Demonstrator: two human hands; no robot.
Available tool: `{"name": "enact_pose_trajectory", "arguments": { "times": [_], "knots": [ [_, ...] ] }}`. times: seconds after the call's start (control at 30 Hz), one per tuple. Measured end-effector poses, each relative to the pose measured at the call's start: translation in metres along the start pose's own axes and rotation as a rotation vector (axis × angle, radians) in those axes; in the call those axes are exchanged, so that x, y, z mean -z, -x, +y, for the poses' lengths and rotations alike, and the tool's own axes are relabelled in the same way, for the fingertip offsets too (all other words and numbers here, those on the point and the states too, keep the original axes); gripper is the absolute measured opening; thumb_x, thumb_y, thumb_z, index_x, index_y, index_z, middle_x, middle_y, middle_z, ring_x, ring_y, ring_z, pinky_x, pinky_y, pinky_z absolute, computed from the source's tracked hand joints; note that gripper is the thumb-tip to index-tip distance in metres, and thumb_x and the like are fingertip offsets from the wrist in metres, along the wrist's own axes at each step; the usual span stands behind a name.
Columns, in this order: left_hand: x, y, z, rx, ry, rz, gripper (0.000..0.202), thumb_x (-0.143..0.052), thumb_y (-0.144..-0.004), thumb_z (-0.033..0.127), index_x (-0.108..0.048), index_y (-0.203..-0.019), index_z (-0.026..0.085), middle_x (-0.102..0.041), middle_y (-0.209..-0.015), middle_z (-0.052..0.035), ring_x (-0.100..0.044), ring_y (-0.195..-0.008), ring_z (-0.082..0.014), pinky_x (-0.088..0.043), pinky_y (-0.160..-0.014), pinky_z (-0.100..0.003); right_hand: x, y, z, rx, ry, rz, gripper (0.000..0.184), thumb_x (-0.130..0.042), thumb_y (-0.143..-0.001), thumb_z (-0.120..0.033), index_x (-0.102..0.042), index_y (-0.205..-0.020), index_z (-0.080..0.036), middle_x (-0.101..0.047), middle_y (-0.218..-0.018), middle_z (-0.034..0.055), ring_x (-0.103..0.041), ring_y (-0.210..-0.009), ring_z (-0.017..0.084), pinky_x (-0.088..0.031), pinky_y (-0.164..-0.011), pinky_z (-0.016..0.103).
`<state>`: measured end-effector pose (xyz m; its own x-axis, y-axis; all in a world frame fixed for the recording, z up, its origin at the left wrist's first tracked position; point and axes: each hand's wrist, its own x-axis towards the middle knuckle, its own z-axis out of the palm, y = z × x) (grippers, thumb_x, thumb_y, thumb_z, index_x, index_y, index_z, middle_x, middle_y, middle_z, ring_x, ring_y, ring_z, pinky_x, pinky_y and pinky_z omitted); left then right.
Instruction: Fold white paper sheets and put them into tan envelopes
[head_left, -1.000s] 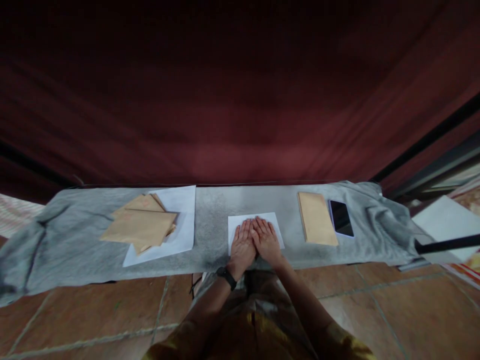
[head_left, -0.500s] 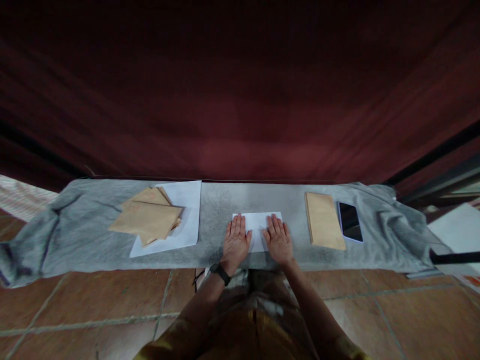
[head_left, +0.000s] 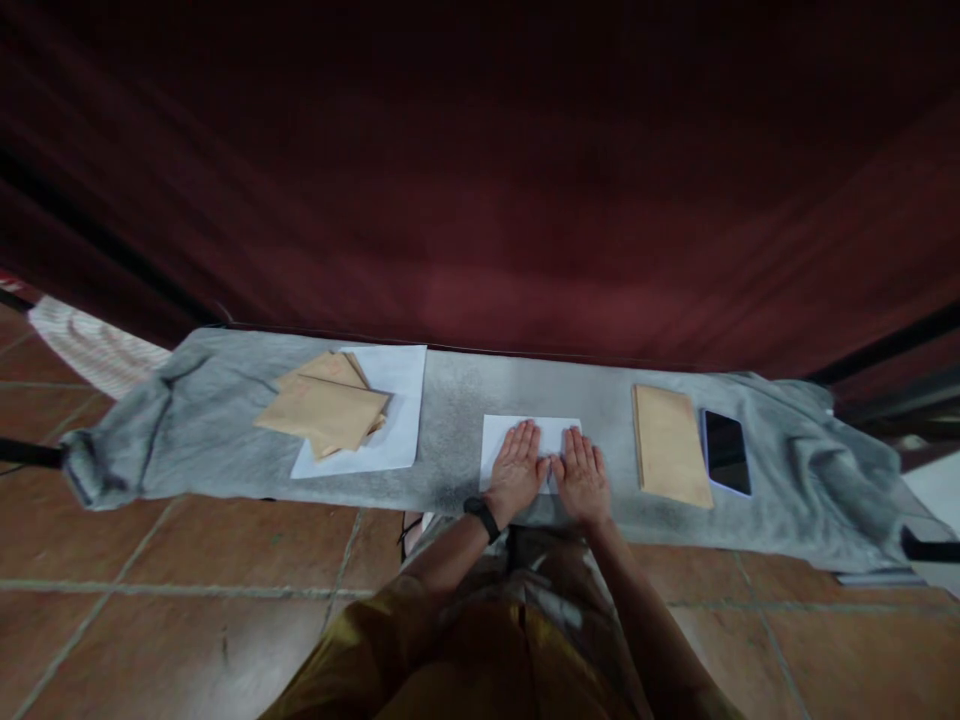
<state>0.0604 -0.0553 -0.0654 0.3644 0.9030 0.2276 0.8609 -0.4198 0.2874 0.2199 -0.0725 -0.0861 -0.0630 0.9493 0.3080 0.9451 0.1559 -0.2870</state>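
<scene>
A white sheet of paper (head_left: 493, 440), apparently folded to a small rectangle, lies on the grey cloth in front of me. My left hand (head_left: 516, 462) rests flat on it, fingers stretched forward, a dark band round the wrist. On the sheet's right part lies my right hand (head_left: 583, 478), palm down with its fingers extended. The two thumbs nearly meet in the middle of the paper. Both palms hide part of the sheet. Neither hand grips anything.
Several brown envelopes (head_left: 330, 405) lie loosely piled on larger white paper (head_left: 405, 400) to the left. A neat stack of brown envelopes (head_left: 671, 440) and a phone (head_left: 726, 452) lie to the right. Grey cloth (head_left: 457, 420) covers the narrow table, before a dark red curtain (head_left: 480, 250).
My left hand has slid inward over the paper toward my right hand, uncovering the sheet's left part. The whole view has shifted and tilted slightly.
</scene>
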Motion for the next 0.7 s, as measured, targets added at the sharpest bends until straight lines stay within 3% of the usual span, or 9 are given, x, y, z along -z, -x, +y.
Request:
{"name": "enact_pose_trajectory", "arguments": {
  "times": [0.33, 0.53, 0.7],
  "knots": [
    [0.005, 0.003, -0.010, -0.113, -0.097, -0.082, 0.069, -0.040, -0.102, 0.047, -0.034, -0.154, 0.003, -0.031, -0.163, -0.0223, -0.024, -0.154, -0.0299, -0.016, -0.127, -0.051, -0.001, -0.009, -0.006, -0.072, -0.031, -0.002, 0.059, -0.025, -0.106, -0.039, -0.039, -0.155, -0.009, -0.040, -0.159, 0.0212, -0.032, -0.150, 0.034, -0.025, -0.119, 0.060],
    [0.004, 0.001, -0.005, -0.167, -0.140, -0.111, 0.066, -0.039, -0.099, 0.034, -0.030, -0.156, 0.001, -0.037, -0.160, -0.0246, -0.027, -0.153, -0.0325, -0.012, -0.127, -0.057, 0.001, -0.022, -0.023, 0.166, -0.031, -0.144, 0.051, -0.027, -0.105, -0.024, -0.048, -0.151, -0.016, -0.043, -0.159, 0.0143, -0.029, -0.152, 0.025, -0.022, -0.121, 0.054],
    [0.008, 0.001, -0.004, -0.175, -0.152, -0.139, 0.064, -0.039, -0.099, 0.030, -0.034, -0.153, -0.005, -0.035, -0.160, -0.0275, -0.025, -0.154, -0.0330, -0.013, -0.127, -0.052, 0.000, -0.021, -0.024, 0.181, 0.014, -0.128, 0.050, -0.029, -0.104, -0.022, -0.050, -0.149, -0.016, -0.042, -0.160, 0.0135, -0.029, -0.152, 0.028, -0.021, -0.122, 0.053]
  ]
}}
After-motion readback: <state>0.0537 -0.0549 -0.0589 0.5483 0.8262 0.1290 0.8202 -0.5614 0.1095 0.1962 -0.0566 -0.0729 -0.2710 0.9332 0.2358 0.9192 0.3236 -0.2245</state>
